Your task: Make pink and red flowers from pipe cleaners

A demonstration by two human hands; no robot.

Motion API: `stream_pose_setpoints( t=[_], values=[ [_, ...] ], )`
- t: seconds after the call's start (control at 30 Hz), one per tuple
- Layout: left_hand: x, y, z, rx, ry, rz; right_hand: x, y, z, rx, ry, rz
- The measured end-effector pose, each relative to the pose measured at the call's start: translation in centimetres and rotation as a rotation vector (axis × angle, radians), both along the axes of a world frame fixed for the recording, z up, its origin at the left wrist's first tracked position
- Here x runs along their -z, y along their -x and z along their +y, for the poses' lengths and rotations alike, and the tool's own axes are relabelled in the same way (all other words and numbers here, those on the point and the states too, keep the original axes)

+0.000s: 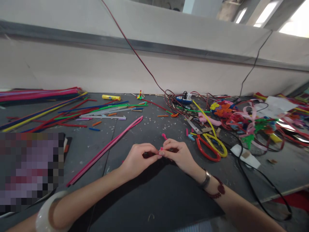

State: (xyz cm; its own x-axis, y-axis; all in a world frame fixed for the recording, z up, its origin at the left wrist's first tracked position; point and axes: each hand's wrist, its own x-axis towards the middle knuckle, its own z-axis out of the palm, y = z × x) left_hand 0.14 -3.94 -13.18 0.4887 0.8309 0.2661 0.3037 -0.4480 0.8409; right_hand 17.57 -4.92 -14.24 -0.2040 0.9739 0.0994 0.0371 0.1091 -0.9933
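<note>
Above the dark tabletop, my left hand (138, 160) and my right hand (180, 156) meet at the fingertips. Both pinch a small pink pipe cleaner (164, 136), whose curled end sticks up past my right fingers. Most of the piece is hidden by my fingers. A bit of pink also shows behind my left hand, too small to make out. To the left of my left hand lie long pink pipe cleaners (108, 146), side by side. Scissors (209, 152) with a red handle loop rest to the right of my right hand, beside a bent yellow strip (223, 149).
Coloured pipe cleaners (38, 96) lie at the back left, near a yellow glue stick (111, 97). A blue power strip (183, 100) sits among tangled wires. Colourful finished-looking shapes (223, 109) pile up at the right. A black cable (248, 183) loops over the right edge.
</note>
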Motion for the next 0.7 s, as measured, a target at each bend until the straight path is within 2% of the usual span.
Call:
stream_pose_setpoints(
  t=[0.1,0.2,0.27,0.37,0.43,0.57,0.7],
  values=[
    [0.1,-0.1,-0.1,0.016,0.163,-0.029,-0.2,0.1,-0.2,0.052,-0.058,-0.049],
    [0.1,0.0,0.0,0.09,0.518,-0.169,-0.5,-0.1,-0.3,0.043,-0.02,-0.011],
    [0.0,0.2,0.1,0.162,0.764,-0.288,-0.7,-0.4,-0.4,-0.042,-0.004,0.006],
    [-0.2,0.4,0.1,0.277,1.011,-0.414,-1.0,-0.7,-0.5,-0.227,-0.021,0.02],
    [-0.4,0.5,0.1,0.351,1.114,-0.436,-1.2,-0.8,-0.5,-0.297,-0.023,0.037],
    [-0.6,0.5,-0.2,0.471,1.242,-0.42,-1.3,-0.8,-0.5,-0.326,-0.01,0.04],
    [-0.7,0.2,-0.3,0.443,1.211,-0.37,-1.2,-0.6,-0.5,-0.309,-0.013,0.107]
  ],
)
